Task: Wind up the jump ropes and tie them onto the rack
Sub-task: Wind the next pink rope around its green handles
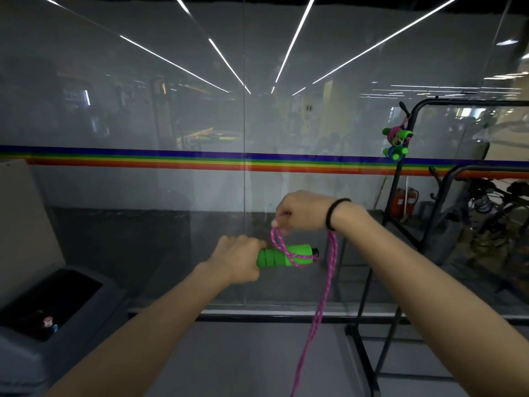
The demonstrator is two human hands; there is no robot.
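Here the left grip [237, 260] clamps the green handle [272, 257], the right grip [300, 210] pinching the pink rope [324, 296].

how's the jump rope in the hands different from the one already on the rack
The held jump rope is mostly unwound, its pink cord trailing down out of view; the racked jump rope is a tight bundle. The held one sits in the left hand and right hand; the racked one hangs on the rack. Both have green handles and pink cord.
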